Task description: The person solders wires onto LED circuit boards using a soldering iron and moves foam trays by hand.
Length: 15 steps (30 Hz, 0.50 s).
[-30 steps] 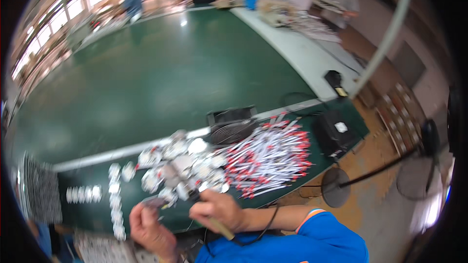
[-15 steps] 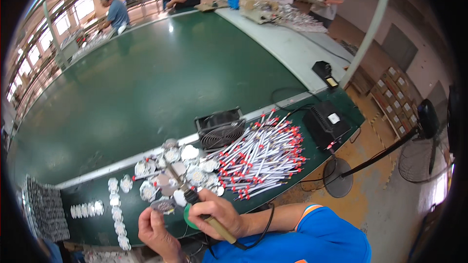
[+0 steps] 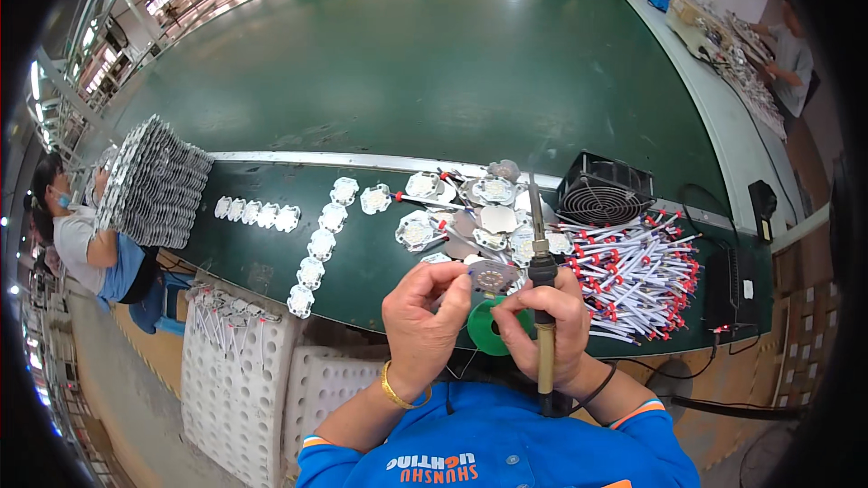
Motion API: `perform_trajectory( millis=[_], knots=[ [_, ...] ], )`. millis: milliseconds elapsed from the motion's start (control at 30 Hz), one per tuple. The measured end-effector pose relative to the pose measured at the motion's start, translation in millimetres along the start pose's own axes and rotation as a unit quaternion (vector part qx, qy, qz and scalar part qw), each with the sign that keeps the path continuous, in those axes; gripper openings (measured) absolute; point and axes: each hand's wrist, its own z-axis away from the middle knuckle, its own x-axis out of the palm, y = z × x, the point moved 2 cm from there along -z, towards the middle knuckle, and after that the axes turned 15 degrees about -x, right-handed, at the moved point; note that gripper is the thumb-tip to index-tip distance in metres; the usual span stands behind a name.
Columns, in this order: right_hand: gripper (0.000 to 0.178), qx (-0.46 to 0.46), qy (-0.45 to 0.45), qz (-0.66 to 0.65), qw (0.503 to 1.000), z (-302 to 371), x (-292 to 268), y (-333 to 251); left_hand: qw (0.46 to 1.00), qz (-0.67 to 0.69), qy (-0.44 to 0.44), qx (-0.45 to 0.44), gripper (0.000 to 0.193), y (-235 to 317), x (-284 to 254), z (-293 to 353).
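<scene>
My left hand [image 3: 423, 321] pinches the edge of a round grey LED board [image 3: 491, 277] between thumb and fingers. A soldering iron [image 3: 541, 253] is in my right hand [image 3: 559, 330], its metal barrel pointing up and away, clear of the board. Just below the board, a green spool of solder wire [image 3: 488, 330] sits between my hands, partly covered by the right fingers. Beyond them lies a loose pile of white LED boards [image 3: 495, 219], some with wires. To its right spreads a heap of white wires with red connectors [image 3: 633, 276].
Rows of small white boards [image 3: 321, 244] lie left on the green bench [image 3: 244, 267]. A tall stack of metal parts [image 3: 158, 185] stands at the far left, near a seated person [image 3: 81, 235]. A black fan [image 3: 604, 192] and a black soldering station [image 3: 723, 289] stand at the right.
The view has swung left, bringing in the stack and seated person. The soldering iron has turned from leaning over the boards to pointing nearly straight away. My left hand still has the board.
</scene>
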Motion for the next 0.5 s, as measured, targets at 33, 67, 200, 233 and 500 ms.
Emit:
perform_trajectory(
  millis=[33,67,200,233,500],
  knots=[
    [0.050,0.002,-0.007,-0.001,1.000,0,0,0,1.000,0.000,0.004,0.000,0.009,0,0,0],
    [0.050,-0.002,-0.009,-0.002,1.000,1,0,0,1.000,-0.003,-0.001,0.000,0.009,-1,0,0],
    [0.050,-0.027,0.026,-0.027,0.999,0,0,1,1.000,-0.018,-0.008,0.005,0.009,0,0,-3],
    [0.050,-0.031,0.026,-0.026,0.999,-1,-1,1,1.000,-0.016,-0.008,0.008,0.009,2,1,-3],
    [0.028,-0.063,-0.005,-0.184,0.981,11,-36,6,1.000,-0.019,-0.019,-0.010,0.009,8,-4,1]
  ],
)
